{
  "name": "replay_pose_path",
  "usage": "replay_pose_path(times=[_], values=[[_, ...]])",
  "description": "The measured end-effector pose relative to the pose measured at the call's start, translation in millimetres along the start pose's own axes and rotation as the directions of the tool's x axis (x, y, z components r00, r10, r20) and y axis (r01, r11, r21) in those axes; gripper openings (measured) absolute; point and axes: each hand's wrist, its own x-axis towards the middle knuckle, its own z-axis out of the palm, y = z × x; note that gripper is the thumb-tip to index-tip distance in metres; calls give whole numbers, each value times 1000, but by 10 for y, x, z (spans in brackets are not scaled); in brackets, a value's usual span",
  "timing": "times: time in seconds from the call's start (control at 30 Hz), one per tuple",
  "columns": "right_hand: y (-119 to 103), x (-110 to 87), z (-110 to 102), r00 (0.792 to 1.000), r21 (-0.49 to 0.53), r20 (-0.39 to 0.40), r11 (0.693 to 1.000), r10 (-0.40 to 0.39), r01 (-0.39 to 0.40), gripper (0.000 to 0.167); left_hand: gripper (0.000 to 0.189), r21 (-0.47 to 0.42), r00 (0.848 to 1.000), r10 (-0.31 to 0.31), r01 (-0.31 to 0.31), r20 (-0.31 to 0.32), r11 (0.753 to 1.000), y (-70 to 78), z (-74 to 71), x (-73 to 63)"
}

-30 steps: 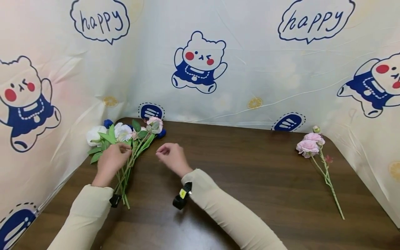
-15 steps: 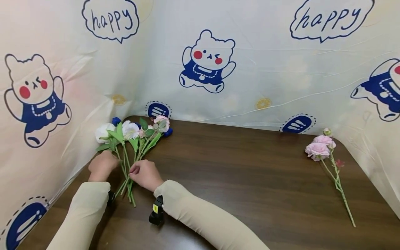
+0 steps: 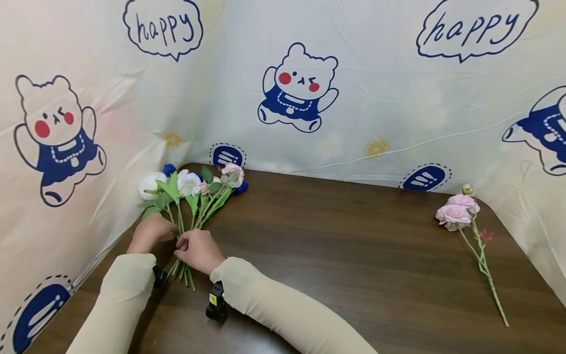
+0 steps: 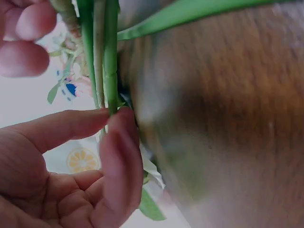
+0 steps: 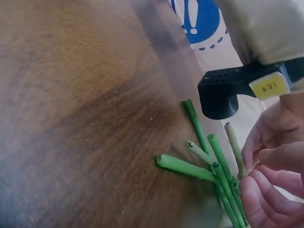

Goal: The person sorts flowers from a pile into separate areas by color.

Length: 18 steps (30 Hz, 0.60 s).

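Observation:
A bunch of artificial flowers (image 3: 189, 183) lies at the left of the table, with white, pink and blue blooms at the far end. Its green stems (image 5: 223, 190) cross and fan out toward the near side. My left hand (image 3: 152, 233) is at the left of the bunch; in the left wrist view its thumb and index finger pinch green stems (image 4: 110, 80). From the right, my right hand (image 3: 201, 250) holds the stems slightly lower, its fingers curled. In the right wrist view its fingertips (image 5: 251, 190) meet at a brownish stem (image 5: 233, 147). The exact grip is partly hidden.
A separate pink flower spray (image 3: 455, 216) lies at the right of the brown table (image 3: 336, 255). A printed cloth (image 3: 376, 98) stands round the back and sides. Small black cameras, including the right wrist's camera (image 3: 215, 307), are worn on both wrists.
My right hand has come left and nearer from beside the bunch onto the stems. My left hand has moved down from near the blooms. The view has turned slightly left.

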Motion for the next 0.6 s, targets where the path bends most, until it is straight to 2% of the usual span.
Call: replay_pose_path(times=[0.17, 0.27, 0.33, 0.47, 0.6], values=[[-17, -5, -35, 1000, -29, -19, 1000, 6, -6, 7, 28, -148, 999, 24, -20, 22, 989, -48, -24, -24], [-28, -6, -55, 1000, -47, -19, 999, 10, -11, 8, 30, -199, 1000, 29, -28, 4, 980, -41, -30, -59], [-35, -6, -63, 1000, -58, -18, 998, 16, -17, 8, 34, -219, 999, 37, -40, -17, 975, -27, -42, -94], [-42, -4, -68, 1000, -78, -22, 997, 16, -18, 9, 39, -191, 996, 68, -79, -65, 978, 21, -83, -167], [-49, -8, -58, 1000, -61, -11, 998, 21, -22, 9, 32, -189, 993, 80, -97, -91, 977, 82, -126, -228]])
